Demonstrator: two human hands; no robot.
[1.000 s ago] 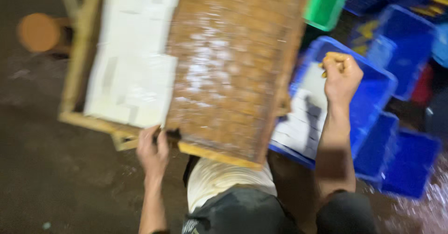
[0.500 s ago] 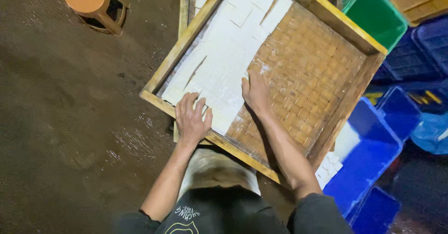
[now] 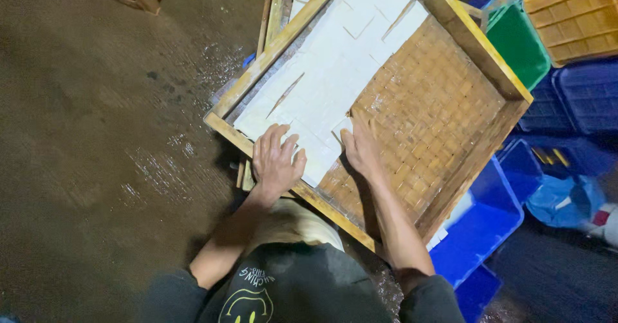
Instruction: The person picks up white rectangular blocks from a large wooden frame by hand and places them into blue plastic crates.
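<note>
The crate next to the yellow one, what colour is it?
Green crate, seen in the head view.

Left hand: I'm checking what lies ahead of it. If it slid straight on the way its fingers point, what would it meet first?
The left hand already lies on the white blocks in the wooden tray; going on, it would probably just meet more blocks.

Since a second ago, the right hand [image 3: 362,148] is down from above the blue crate [image 3: 479,223] and lies on the white blocks [image 3: 325,88] in the wooden tray [image 3: 473,43]. The left hand [image 3: 277,161] is off the tray's near rim and rests flat on the blocks beside it.
</note>
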